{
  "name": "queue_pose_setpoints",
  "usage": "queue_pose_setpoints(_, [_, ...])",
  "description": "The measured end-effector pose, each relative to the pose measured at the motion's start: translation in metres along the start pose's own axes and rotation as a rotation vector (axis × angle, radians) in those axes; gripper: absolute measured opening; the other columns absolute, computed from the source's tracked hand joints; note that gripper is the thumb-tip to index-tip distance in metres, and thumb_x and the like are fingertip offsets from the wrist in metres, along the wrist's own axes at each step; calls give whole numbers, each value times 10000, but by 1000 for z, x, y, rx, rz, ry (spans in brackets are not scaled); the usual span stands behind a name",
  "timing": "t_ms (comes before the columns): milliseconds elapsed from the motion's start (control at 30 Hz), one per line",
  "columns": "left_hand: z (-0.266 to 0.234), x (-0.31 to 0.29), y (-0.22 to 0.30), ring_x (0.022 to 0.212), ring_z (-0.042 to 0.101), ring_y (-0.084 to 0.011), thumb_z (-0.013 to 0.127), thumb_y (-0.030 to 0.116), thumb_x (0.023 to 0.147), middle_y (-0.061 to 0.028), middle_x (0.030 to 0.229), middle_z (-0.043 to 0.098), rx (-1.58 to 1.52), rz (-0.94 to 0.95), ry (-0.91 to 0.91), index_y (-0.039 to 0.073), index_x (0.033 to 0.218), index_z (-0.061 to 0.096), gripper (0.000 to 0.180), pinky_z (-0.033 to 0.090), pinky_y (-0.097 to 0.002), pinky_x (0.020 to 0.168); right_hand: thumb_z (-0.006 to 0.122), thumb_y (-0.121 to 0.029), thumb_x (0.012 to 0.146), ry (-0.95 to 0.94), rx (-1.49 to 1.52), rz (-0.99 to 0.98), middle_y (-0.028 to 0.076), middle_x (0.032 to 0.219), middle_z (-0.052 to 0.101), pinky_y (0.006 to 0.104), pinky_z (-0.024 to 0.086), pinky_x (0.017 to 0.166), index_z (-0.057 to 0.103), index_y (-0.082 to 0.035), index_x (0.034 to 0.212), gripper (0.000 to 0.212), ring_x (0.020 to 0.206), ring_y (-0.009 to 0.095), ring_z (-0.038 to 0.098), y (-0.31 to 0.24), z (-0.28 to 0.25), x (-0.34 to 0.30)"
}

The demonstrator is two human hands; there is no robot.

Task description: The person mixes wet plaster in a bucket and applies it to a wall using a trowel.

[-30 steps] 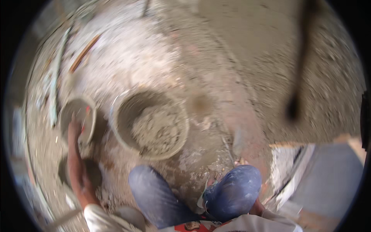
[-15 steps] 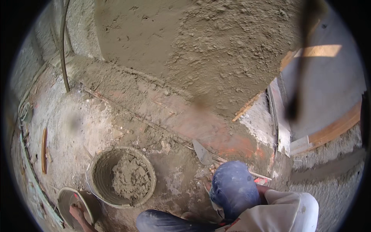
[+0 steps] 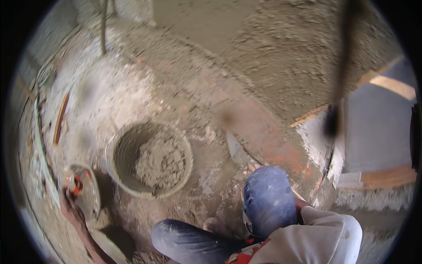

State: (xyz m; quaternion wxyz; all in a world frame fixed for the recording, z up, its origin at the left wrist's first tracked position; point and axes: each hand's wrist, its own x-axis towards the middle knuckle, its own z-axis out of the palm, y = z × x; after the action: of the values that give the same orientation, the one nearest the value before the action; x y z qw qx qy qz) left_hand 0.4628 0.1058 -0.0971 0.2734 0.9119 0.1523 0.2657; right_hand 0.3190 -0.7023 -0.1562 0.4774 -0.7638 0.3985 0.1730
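My left hand (image 3: 70,203) is closed on a small, partly see-through object with orange and red on it (image 3: 74,185); its kind is blurred. Hand and object are at the left rim of a small grey bucket (image 3: 93,193). To the right stands a larger round tub (image 3: 115,187) with a heap of wet mortar (image 3: 160,160). My right forearm (image 3: 300,207) runs behind my right knee (image 3: 269,193), which hides most or all of the right hand. Just beyond that knee, a flat grey trowel-like blade (image 3: 235,147) lies at the floor; whether my right hand touches it cannot be seen.
Another pail (image 3: 107,246) stands at the lower left. A wooden strip (image 3: 60,119) and a pale green strip (image 3: 41,163) lie at the left. Ahead rises a mortar-coated surface (image 3: 285,57), with wooden edging (image 3: 389,177) at the right. A dark blurred shape (image 3: 336,114) hangs close to the lens.
My left hand has come up from inside the small bucket to its left rim, with the orange-red object now showing in it. The whole view has shifted, revealing another pail at the lower left.
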Motion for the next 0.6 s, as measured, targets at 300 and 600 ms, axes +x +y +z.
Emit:
queue_pose_setpoints(300, [-1,-8,219,940,700,-343,526,-25,946,-234,1094,656,282,482,-768,-21,1153,631,233,588,-413,823,765,-235,950,-345,10,-104,-58,821,602,285,442,601,710,-119,1123,216,715,67,560,-77,139,51])
queue_pose_setpoints(600, [59,-59,283,947,650,-194,625,161,993,-67,982,669,936,894,-1139,78,1066,715,142,551,-345,850,760,-207,949,-382,16,-244,-58,794,600,264,417,569,699,-105,1154,237,659,61,539,-66,152,71])
